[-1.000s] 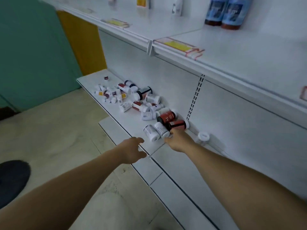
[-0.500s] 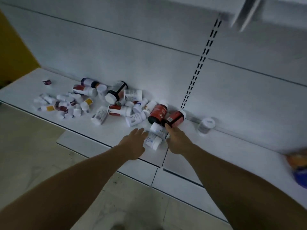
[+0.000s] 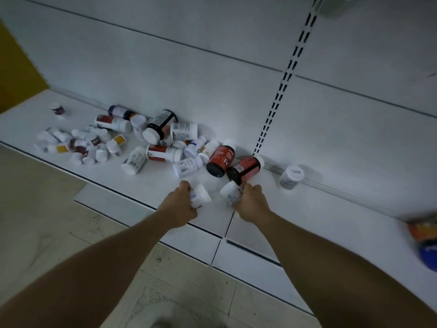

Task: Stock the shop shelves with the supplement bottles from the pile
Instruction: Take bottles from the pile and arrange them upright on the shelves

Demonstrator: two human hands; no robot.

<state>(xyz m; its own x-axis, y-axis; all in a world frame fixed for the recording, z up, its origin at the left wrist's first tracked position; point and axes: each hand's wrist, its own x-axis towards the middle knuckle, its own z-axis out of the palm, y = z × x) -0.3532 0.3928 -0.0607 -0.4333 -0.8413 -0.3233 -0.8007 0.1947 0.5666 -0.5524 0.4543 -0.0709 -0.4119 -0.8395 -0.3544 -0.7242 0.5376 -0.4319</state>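
Two white supplement bottles at the near edge of the pile [image 3: 146,143] on the low white shelf [image 3: 331,209]: left hand [image 3: 182,205] grasps one white bottle [image 3: 200,194], right hand [image 3: 251,202] grasps another white bottle [image 3: 230,191]. Two red bottles [image 3: 234,163] lie just behind; a lone upright bottle [image 3: 291,176] stands to the right.

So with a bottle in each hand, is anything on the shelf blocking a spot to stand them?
Nothing visible. The left hand and right hand each grip a white bottle; bare shelf lies right of them, past the lone upright bottle.
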